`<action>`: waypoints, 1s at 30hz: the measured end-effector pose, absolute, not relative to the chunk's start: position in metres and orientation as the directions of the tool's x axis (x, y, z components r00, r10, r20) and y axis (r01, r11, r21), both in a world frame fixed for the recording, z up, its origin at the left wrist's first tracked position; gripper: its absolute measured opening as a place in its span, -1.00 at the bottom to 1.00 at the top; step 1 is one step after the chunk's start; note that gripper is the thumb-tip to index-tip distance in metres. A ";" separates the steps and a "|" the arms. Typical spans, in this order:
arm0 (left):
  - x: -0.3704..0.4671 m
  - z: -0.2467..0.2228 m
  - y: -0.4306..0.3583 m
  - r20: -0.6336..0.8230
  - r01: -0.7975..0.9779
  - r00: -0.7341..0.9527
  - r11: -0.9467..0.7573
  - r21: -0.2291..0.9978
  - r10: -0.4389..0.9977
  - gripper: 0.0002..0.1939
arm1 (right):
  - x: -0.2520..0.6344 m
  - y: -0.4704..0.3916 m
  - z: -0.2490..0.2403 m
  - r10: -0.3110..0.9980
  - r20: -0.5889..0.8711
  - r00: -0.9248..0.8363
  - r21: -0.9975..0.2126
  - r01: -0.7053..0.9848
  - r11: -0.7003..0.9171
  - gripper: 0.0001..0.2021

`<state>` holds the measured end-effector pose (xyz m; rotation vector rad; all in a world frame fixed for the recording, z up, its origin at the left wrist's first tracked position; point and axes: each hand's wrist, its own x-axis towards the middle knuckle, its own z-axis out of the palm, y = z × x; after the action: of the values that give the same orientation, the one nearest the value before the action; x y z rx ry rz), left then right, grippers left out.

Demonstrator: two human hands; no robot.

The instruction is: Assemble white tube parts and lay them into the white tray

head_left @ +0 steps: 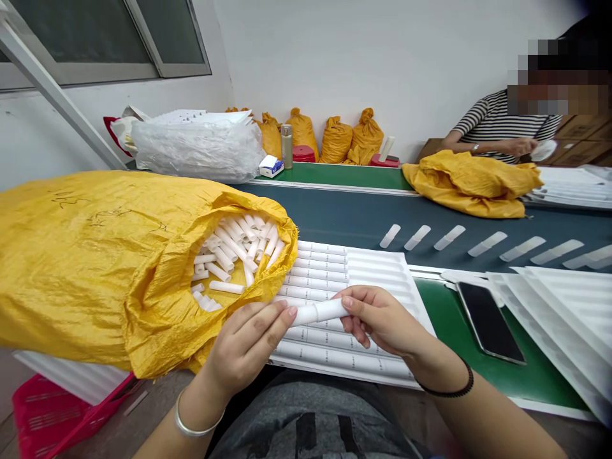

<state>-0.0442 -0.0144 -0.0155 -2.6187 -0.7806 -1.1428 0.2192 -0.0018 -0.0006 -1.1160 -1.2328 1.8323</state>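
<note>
Head view: white tube (331,310) held above a ridged tray (382,268)

Its left end is gripped by the left hand (246,347), its right end pinched by the right hand (382,319). Loose tubes (227,288) are held in an open yellow sack (86,255) beside the tray.

Tray (377,268): landmark, on the worktop (442,312).
Sack (109,236): left of the tray, mouth at its edge, loose tubes (227,288) inside.
Held tube (329,310): above the tray, between left hand (251,341) and right hand (382,319).
Phone (490,322): on the worktop, right of the tray.
Tray stack (564,319): right of the tray, past the phone.
Conveyor belt (335,217): behind the tray, carrying a tube row (488,243) to the tray's right.
Co-worker (502,121): behind the tray, far right, across the conveyor belt.
</note>
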 end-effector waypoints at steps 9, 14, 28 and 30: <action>-0.029 -0.011 -0.014 0.405 0.489 0.340 -0.528 0.695 0.849 -0.74 | 0.224 -0.001 -0.015 0.803 0.477 -0.358 -0.769 0.272 0.578 -0.74; -0.024 -0.011 -0.017 0.453 0.485 0.324 -0.557 0.675 0.831 -0.73 | 0.227 0.001 -0.018 0.845 0.432 -0.314 -0.792 0.315 0.522 -0.81; -0.015 -0.014 -0.018 0.719 0.564 0.439 -0.788 0.246 0.539 -0.51 | 0.223 -0.003 -0.013 0.960 -0.078 -0.269 -0.994 -0.050 -0.095 -0.63; -0.015 -0.015 -0.017 0.727 0.576 0.452 -0.791 0.205 0.517 -0.49 | 0.223 -0.002 -0.015 0.946 -0.150 -0.289 -0.982 -0.071 -0.177 -0.61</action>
<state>-0.0149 -0.0174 -0.0148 -2.6156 -0.9863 -1.2709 0.2229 -0.0017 -0.0145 -1.1080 -1.2588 1.5893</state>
